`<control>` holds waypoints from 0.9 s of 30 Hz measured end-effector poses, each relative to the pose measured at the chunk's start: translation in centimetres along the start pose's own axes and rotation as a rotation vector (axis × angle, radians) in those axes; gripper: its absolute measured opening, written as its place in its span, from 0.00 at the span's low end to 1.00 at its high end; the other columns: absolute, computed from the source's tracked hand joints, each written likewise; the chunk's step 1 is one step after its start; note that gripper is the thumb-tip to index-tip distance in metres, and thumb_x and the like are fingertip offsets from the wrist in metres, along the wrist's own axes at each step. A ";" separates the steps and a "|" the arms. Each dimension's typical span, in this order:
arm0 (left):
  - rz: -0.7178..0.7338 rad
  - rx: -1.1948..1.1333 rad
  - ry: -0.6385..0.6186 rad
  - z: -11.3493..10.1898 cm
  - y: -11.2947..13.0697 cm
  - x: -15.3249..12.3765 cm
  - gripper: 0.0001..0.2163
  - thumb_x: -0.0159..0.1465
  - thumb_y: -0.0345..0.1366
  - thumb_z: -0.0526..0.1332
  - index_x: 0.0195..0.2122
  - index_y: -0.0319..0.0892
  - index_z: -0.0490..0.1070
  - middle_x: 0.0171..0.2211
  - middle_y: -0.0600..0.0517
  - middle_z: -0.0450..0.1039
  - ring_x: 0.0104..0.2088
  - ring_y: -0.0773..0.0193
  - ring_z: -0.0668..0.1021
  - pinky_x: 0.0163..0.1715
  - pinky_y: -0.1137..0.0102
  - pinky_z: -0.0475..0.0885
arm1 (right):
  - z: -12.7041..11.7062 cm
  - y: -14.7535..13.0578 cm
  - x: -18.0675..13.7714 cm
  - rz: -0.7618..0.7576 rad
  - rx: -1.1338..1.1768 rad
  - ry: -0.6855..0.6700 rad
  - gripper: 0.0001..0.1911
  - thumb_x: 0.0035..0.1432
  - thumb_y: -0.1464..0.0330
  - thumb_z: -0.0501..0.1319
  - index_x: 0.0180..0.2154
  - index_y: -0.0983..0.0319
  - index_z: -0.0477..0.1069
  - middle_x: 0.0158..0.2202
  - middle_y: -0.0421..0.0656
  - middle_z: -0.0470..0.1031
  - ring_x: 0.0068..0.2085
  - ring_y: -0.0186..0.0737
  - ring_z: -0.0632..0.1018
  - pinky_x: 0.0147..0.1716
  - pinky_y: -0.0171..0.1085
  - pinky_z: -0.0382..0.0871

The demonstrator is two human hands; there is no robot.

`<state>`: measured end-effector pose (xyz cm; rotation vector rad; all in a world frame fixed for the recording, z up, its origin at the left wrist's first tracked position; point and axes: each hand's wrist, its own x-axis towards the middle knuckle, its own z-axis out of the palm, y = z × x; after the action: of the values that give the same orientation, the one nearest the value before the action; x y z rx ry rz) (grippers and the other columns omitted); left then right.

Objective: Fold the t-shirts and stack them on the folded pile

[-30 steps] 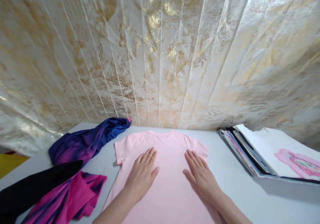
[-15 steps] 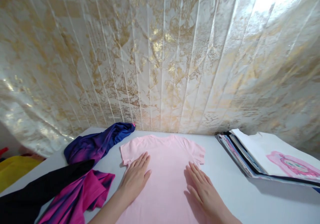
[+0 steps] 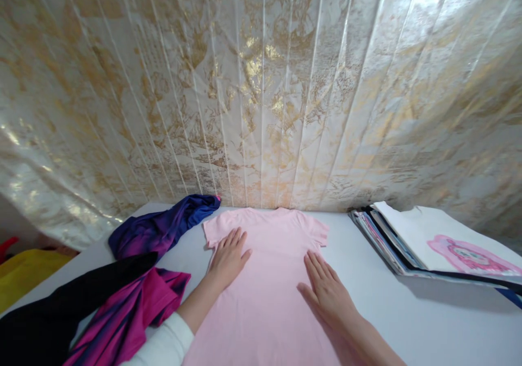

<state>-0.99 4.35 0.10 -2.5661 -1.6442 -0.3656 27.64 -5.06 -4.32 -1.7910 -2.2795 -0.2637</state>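
Gold-patterned white drapery [image 3: 261,83] is hanging behind a white surface [image 3: 408,322] and filling the far half of the view. A pink shirt [image 3: 269,301] is lying flat in the middle of the surface, its collar pointing far toward the drapery and its short sleeves spreading left and right. The left hand [image 3: 228,258] is resting palm-down on the shirt's left side, just near of the left sleeve, released and flat with fingers stretching out. The right hand [image 3: 328,290] is pressing flat on the shirt's right side, likewise released, fingers together and grasping nothing. A white cuff [image 3: 163,344] is showing on the left arm. Left of the shirt, a blue-purple garment [image 3: 163,227] is lying crumpled, with a black garment [image 3: 61,311] and a magenta garment [image 3: 130,317] nearer. On the right, a stack [image 3: 428,246] of folded shirts is sitting, the top one white with a pink print.
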 end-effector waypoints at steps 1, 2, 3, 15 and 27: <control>0.008 -0.002 -0.004 -0.2 0.3 -0.3 0.22 0.69 0.39 0.52 0.63 0.38 0.59 0.65 0.41 0.55 0.65 0.53 0.59 0.61 0.56 0.59 | -0.1 -0.6 0.1 -0.020 0.015 0.008 0.34 0.65 0.52 0.50 0.63 0.68 0.59 0.65 0.54 0.57 0.64 0.53 0.61 0.59 0.52 0.62; 0.023 -0.008 -0.004 -0.4 0.7 -1.0 0.22 0.69 0.38 0.52 0.63 0.39 0.58 0.66 0.42 0.54 0.65 0.54 0.59 0.61 0.57 0.58 | -0.2 -1.4 -0.1 -0.057 0.037 0.026 0.33 0.65 0.53 0.50 0.64 0.66 0.58 0.65 0.53 0.57 0.64 0.52 0.62 0.59 0.52 0.63; 0.045 -0.020 -0.002 -0.5 1.2 -2.0 0.23 0.69 0.38 0.51 0.64 0.40 0.56 0.66 0.43 0.53 0.66 0.56 0.58 0.62 0.58 0.58 | -0.3 -2.4 -0.4 -0.104 0.065 0.043 0.33 0.66 0.53 0.50 0.65 0.64 0.55 0.65 0.52 0.56 0.65 0.51 0.61 0.58 0.51 0.63; 0.168 -0.098 -0.042 -1.3 1.4 -10.7 0.25 0.70 0.43 0.50 0.67 0.43 0.51 0.68 0.46 0.49 0.67 0.56 0.55 0.63 0.57 0.56 | -2.1 -2.9 -3.9 -0.141 0.109 -0.013 0.34 0.65 0.54 0.52 0.68 0.55 0.44 0.68 0.45 0.50 0.67 0.51 0.56 0.61 0.54 0.58; 0.256 -0.208 -0.144 -3.6 3.7 -14.4 0.27 0.70 0.40 0.52 0.68 0.49 0.46 0.69 0.50 0.44 0.68 0.57 0.52 0.64 0.56 0.55 | -3.7 -9.6 -5.9 -0.383 0.223 0.006 0.43 0.63 0.51 0.52 0.69 0.62 0.36 0.68 0.50 0.49 0.66 0.53 0.59 0.59 0.50 0.60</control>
<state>-3.95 -10.65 0.45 -2.9772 -1.3538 -0.3559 19.89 -13.84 -2.49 -1.2412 -2.5197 -0.0721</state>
